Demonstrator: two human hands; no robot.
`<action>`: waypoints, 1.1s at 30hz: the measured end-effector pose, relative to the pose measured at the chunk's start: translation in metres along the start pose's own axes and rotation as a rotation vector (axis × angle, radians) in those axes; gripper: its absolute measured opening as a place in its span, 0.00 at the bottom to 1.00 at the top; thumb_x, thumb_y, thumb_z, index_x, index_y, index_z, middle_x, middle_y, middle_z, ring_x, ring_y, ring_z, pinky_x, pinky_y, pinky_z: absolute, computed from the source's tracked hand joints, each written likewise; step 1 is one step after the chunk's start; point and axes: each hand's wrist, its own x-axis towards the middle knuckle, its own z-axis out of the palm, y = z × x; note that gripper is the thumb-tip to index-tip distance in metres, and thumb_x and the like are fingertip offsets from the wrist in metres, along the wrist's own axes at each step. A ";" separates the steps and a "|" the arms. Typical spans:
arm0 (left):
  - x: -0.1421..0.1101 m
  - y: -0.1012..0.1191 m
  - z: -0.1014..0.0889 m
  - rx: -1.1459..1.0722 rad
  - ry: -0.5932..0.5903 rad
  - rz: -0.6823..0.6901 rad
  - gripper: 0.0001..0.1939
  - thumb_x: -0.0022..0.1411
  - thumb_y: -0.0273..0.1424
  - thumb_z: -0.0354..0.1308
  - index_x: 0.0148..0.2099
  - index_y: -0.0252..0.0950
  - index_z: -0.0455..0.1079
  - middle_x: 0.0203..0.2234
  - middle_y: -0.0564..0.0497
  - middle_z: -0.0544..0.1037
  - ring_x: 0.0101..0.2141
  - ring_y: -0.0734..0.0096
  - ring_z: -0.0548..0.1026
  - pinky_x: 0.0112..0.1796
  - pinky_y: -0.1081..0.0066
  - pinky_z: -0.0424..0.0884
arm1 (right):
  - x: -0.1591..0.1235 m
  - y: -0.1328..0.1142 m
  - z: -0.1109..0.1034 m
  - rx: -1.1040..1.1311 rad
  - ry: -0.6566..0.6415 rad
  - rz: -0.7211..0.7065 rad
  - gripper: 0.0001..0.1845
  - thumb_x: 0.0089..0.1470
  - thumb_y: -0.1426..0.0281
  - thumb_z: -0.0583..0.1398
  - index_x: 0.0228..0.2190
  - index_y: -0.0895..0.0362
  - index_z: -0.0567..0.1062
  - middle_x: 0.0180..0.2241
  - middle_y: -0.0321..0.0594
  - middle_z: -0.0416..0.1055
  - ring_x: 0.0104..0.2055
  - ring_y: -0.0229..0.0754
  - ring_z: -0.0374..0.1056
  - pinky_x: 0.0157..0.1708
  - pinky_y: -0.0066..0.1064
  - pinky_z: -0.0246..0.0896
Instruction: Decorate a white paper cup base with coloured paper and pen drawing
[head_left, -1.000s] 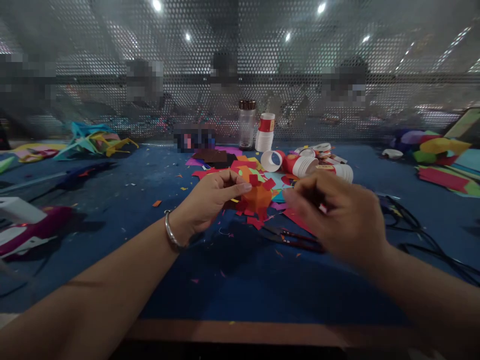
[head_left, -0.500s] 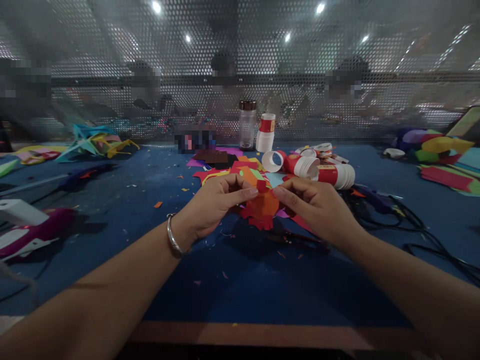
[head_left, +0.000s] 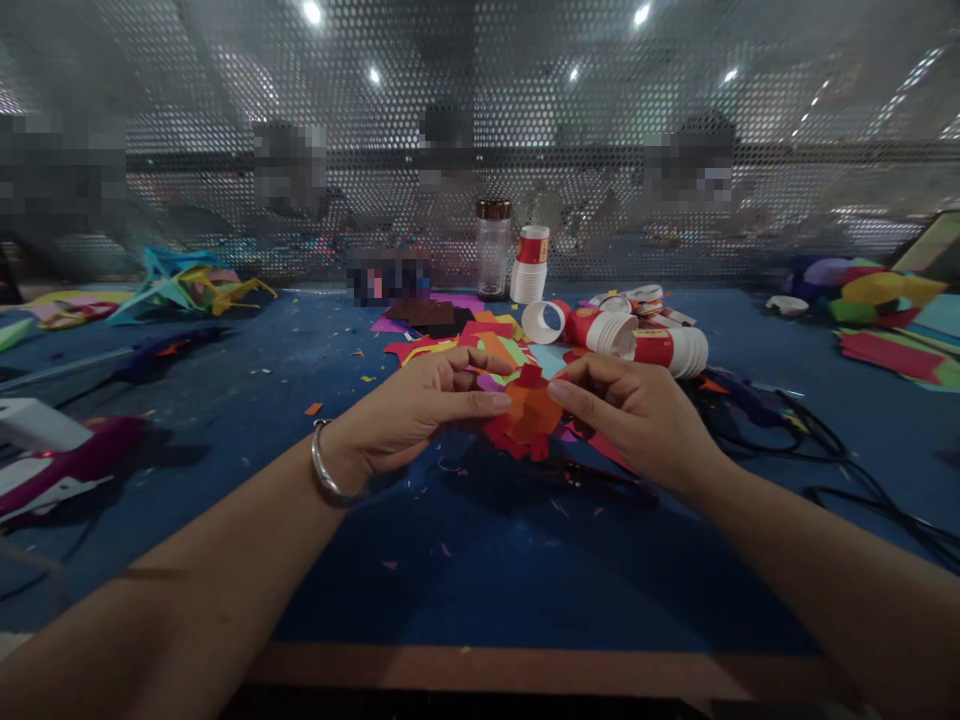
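In the head view, my right hand pinches an orange and red paper cutout by its right side. The cutout has an orange middle and red tabs at top and bottom, and is held above the table. My left hand is at its left edge, thumb tip against or just beside the paper. Left thumb and forefinger stand apart, with a gap between them. Behind the hands lies a pile of coloured paper. Dark-handled scissors lie just below the right hand, partly in shadow.
Paper cups lie on their sides at right, with a cup stack beside a clear bottle. A purple and white glue gun is at left. Black cables run at right. A perforated metal screen stands behind the blue table.
My left thumb and forefinger have parted, and the left hand has shifted slightly left. The cutout has moved a little right and turned more of its orange face into view, still in my right hand.
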 end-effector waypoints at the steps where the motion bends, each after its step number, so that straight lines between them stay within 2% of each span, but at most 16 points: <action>1: -0.001 0.000 -0.001 0.008 -0.007 0.002 0.16 0.48 0.23 0.72 0.41 0.36 0.76 0.30 0.53 0.79 0.29 0.77 0.76 0.32 0.77 0.72 | 0.000 0.000 0.000 -0.005 -0.002 -0.010 0.16 0.59 0.58 0.62 0.26 0.57 0.75 0.22 0.34 0.67 0.23 0.34 0.58 0.22 0.28 0.52; 4: -0.002 0.001 -0.002 0.076 -0.017 0.067 0.14 0.48 0.22 0.72 0.39 0.36 0.77 0.31 0.55 0.79 0.30 0.79 0.76 0.34 0.78 0.72 | -0.002 0.002 0.000 -0.032 0.001 -0.044 0.15 0.60 0.60 0.61 0.27 0.56 0.76 0.24 0.34 0.70 0.25 0.35 0.62 0.24 0.28 0.55; 8: -0.003 0.000 -0.005 0.210 -0.048 0.162 0.14 0.51 0.25 0.72 0.41 0.36 0.77 0.34 0.54 0.80 0.32 0.79 0.76 0.36 0.78 0.73 | -0.004 0.005 -0.001 -0.134 0.033 -0.113 0.12 0.61 0.61 0.61 0.33 0.56 0.78 0.29 0.38 0.75 0.29 0.38 0.67 0.28 0.31 0.60; 13: -0.002 -0.001 -0.005 0.318 -0.045 0.196 0.14 0.52 0.28 0.71 0.41 0.36 0.75 0.35 0.52 0.79 0.34 0.74 0.77 0.38 0.73 0.74 | -0.007 0.005 -0.003 -0.272 0.105 -0.281 0.08 0.60 0.65 0.63 0.38 0.56 0.77 0.36 0.43 0.77 0.34 0.43 0.70 0.34 0.36 0.65; 18: -0.002 -0.003 -0.004 0.372 -0.044 0.204 0.16 0.53 0.30 0.71 0.44 0.35 0.74 0.35 0.50 0.78 0.34 0.73 0.76 0.37 0.72 0.73 | -0.008 0.005 -0.003 -0.304 0.086 -0.404 0.05 0.60 0.70 0.63 0.39 0.58 0.78 0.35 0.44 0.76 0.36 0.43 0.71 0.34 0.35 0.66; 22: -0.002 -0.005 -0.005 0.430 -0.081 0.247 0.18 0.54 0.31 0.70 0.46 0.35 0.72 0.39 0.49 0.78 0.37 0.71 0.76 0.37 0.72 0.72 | -0.008 0.009 -0.002 -0.304 0.075 -0.426 0.05 0.61 0.69 0.62 0.37 0.58 0.78 0.33 0.43 0.76 0.36 0.43 0.71 0.34 0.34 0.66; 25: -0.002 -0.004 -0.006 0.463 -0.124 0.272 0.16 0.55 0.31 0.69 0.46 0.34 0.72 0.38 0.50 0.77 0.37 0.72 0.76 0.38 0.72 0.72 | -0.008 0.010 -0.001 -0.304 0.058 -0.431 0.06 0.62 0.69 0.62 0.36 0.58 0.78 0.33 0.41 0.77 0.35 0.42 0.72 0.35 0.34 0.66; 33: -0.006 -0.001 -0.002 0.519 -0.116 0.288 0.16 0.56 0.28 0.68 0.47 0.32 0.73 0.36 0.50 0.79 0.36 0.73 0.77 0.39 0.73 0.74 | -0.010 0.009 -0.002 -0.297 0.035 -0.404 0.06 0.61 0.71 0.62 0.36 0.60 0.79 0.32 0.42 0.78 0.35 0.41 0.73 0.37 0.34 0.66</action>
